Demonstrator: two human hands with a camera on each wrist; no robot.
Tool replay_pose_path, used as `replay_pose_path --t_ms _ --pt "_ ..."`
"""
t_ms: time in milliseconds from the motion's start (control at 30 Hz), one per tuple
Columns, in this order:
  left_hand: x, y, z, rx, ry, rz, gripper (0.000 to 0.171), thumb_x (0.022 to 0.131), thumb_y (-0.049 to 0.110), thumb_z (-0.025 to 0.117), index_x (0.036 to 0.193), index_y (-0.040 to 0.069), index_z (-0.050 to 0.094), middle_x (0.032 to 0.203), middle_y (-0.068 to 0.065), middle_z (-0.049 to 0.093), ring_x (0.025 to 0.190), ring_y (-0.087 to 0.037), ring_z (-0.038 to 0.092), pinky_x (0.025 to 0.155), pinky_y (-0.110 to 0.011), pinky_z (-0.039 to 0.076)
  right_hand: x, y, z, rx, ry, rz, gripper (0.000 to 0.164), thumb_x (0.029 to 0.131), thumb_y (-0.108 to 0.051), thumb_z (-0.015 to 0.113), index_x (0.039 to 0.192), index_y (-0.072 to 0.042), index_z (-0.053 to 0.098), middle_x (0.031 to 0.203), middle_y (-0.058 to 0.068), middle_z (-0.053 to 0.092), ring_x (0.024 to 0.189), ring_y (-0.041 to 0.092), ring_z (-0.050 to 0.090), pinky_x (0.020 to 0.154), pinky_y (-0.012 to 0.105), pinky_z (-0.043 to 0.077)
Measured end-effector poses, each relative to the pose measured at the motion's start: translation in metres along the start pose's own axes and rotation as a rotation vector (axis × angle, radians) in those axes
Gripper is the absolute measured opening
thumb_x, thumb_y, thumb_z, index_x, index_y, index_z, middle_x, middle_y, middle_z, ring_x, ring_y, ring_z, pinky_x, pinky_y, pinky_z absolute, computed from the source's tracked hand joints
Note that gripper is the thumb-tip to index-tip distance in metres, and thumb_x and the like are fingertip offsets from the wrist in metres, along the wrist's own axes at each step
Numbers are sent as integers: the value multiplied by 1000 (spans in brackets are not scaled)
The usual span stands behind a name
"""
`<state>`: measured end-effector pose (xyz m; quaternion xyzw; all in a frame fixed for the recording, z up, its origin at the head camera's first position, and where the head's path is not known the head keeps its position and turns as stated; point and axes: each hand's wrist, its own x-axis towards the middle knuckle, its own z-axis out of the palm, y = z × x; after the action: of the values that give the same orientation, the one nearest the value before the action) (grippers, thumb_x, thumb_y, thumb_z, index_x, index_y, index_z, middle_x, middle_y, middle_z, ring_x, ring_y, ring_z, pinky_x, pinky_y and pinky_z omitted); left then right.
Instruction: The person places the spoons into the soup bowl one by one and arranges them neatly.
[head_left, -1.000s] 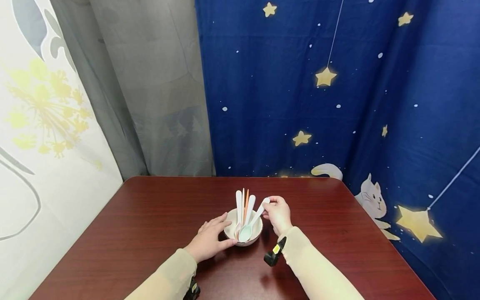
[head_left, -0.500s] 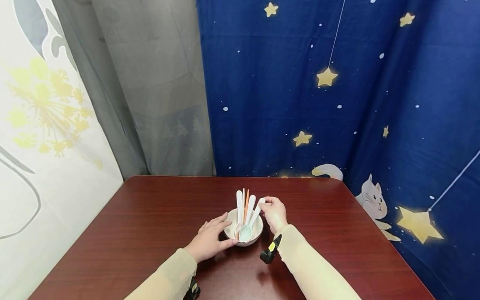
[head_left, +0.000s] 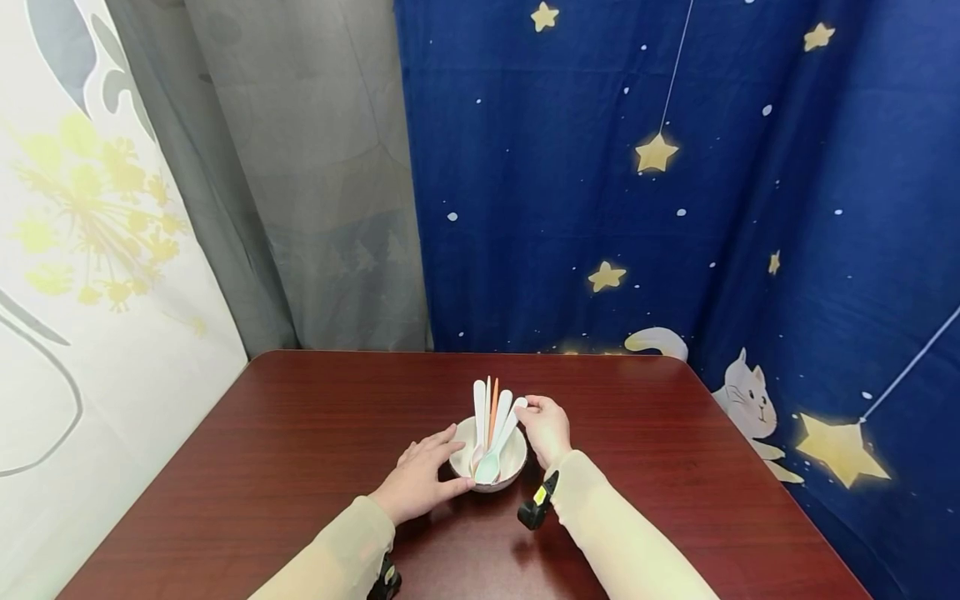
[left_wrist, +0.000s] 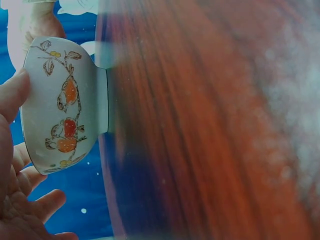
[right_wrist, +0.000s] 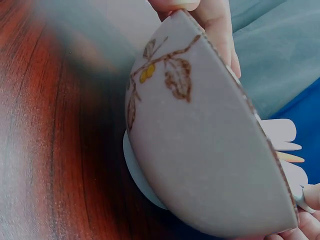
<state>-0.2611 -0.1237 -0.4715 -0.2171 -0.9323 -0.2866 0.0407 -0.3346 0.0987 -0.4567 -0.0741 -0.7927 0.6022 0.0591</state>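
Observation:
A pale bowl with painted fruit branches stands on the table, several utensils leaning in it. At its left side, my left hand holds the rim, thumb at the near edge and fingers along the side. My right hand pinches the handle top of a spoon with a white handle and pale green scoop; its scoop rests inside the bowl. Beside it stand white handles and a slim orange pointed handle. In the right wrist view, the bowl hides most of the utensils.
The dark red wooden table extends around the bowl. Behind it hang a grey curtain and a blue curtain with stars. A black wrist camera sits below my right wrist.
My right hand has shifted left with the spoon's handle, bringing it closer to the other handles and more upright. My left hand stays at the bowl.

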Motion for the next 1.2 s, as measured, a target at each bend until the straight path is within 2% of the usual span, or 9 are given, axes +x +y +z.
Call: replay_pose_path --t_ms 200,367,733,900,1067,1200 --pt "0 0 0 -3 8 12 72 83 60 64 135 10 56 152 -11 35 137 -30 35 108 -61 19 0 1 -1 0 -5 -7 41 91 -16 66 128 0 59 102 13 66 96 25 63 82 38 51" --pt "0 1 0 4 11 13 72 83 60 64 135 10 56 152 -10 36 137 -29 35 108 -61 19 -1 3 -2 -28 -32 -16 47 93 -20 63 135 -1 53 111 16 64 103 27 62 88 42 50" --pt "-1 3 -1 34 11 7 72 84 59 64 135 10 56 152 -7 36 137 -29 34 109 -60 18 -13 1 -14 -114 -83 -46 54 95 -30 60 140 -2 47 118 15 62 112 29 58 95 44 45" --pt "-2 5 -2 66 3 1 71 84 59 64 136 11 56 152 -6 36 137 -31 34 109 -60 18 -19 3 -22 -215 -111 -100 58 94 -34 61 141 -4 45 124 16 60 116 30 56 98 46 43" --pt "-1 8 -4 90 -1 11 71 84 60 62 136 11 56 152 -8 36 137 -34 34 109 -60 18 -21 7 -34 -401 -140 -195 63 93 -40 61 143 -6 43 131 16 56 119 31 55 99 48 41" --pt "-1 8 -5 124 6 21 72 85 61 61 137 12 55 152 -9 36 137 -36 33 109 -61 17 -23 9 -45 -521 -161 -266 67 92 -43 62 145 -7 42 139 16 50 129 32 46 104 50 37"
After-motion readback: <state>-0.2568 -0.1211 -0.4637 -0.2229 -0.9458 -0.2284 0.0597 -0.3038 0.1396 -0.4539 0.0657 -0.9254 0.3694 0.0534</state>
